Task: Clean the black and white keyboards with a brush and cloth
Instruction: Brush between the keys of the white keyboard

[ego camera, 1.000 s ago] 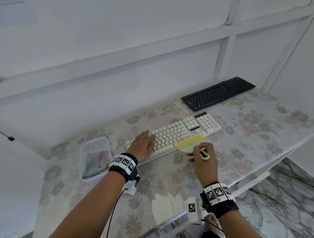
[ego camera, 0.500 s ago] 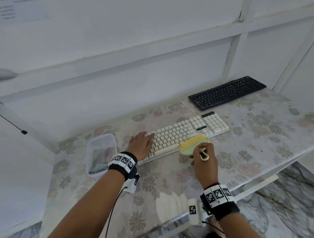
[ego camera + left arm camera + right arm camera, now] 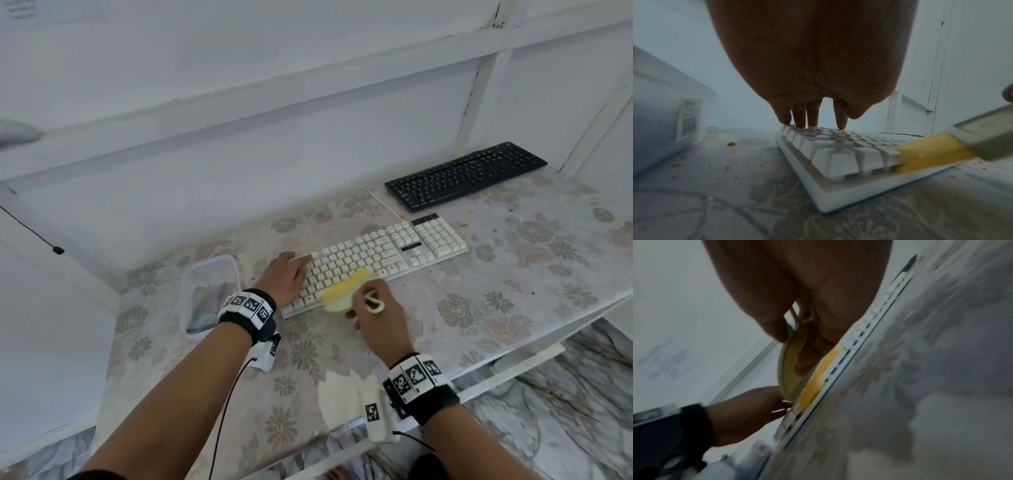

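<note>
Two keyboards on the floral counter (image 3: 513, 308): white keyboard (image 3: 376, 253) runs diagonally, black keyboard (image 3: 466, 174) sits beyond its far-right end. Right hand (image 3: 376, 315) pinches the flat pale-green brush (image 3: 346, 291), yellow bristles on the near key rows. Left hand (image 3: 287, 277) rests straight-fingered on the white keyboard's left end.

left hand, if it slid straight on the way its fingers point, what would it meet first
The left hand points along the white keyboard, fingertips resting on its keys; going on, it likely meets more keys, not the brush.
</note>
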